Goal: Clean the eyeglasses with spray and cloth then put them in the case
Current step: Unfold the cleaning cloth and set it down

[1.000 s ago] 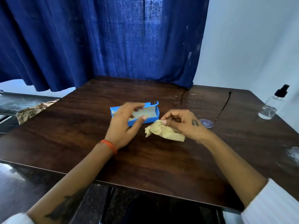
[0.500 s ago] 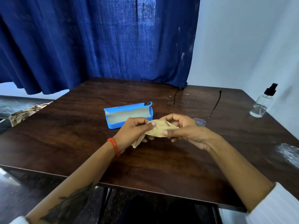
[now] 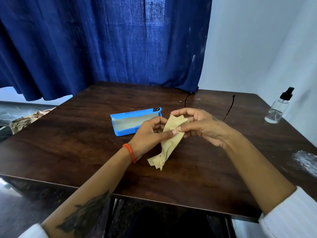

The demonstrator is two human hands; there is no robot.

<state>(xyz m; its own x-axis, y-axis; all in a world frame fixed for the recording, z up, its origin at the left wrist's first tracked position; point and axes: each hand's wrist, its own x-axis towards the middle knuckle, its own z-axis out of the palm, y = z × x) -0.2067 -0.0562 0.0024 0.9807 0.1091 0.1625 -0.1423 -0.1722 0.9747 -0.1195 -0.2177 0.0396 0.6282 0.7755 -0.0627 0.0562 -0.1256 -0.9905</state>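
A yellow cleaning cloth (image 3: 167, 143) hangs above the table's middle, pinched from both sides. My left hand (image 3: 151, 133) grips its middle with thumb and fingers. My right hand (image 3: 200, 126) holds its upper end. The blue glasses case (image 3: 127, 130) lies open just behind my left hand, its pale lining showing and nothing visible inside. The eyeglasses (image 3: 229, 109) lie behind my right hand; only their two thin dark temple arms show, the lenses are hidden by the hand. A clear spray bottle (image 3: 278, 107) with a black pump stands at the table's far right edge.
The dark wooden table (image 3: 85, 152) has a white smear (image 3: 305, 160) near its right edge. A blue curtain (image 3: 103, 45) hangs behind it and a white wall stands to the right. A patterned fabric (image 3: 25, 120) lies on a surface beyond the left edge.
My left hand left the case and joined the right on the cloth. Both hands lifted the cloth off the table, and it now hangs stretched out lengthwise.
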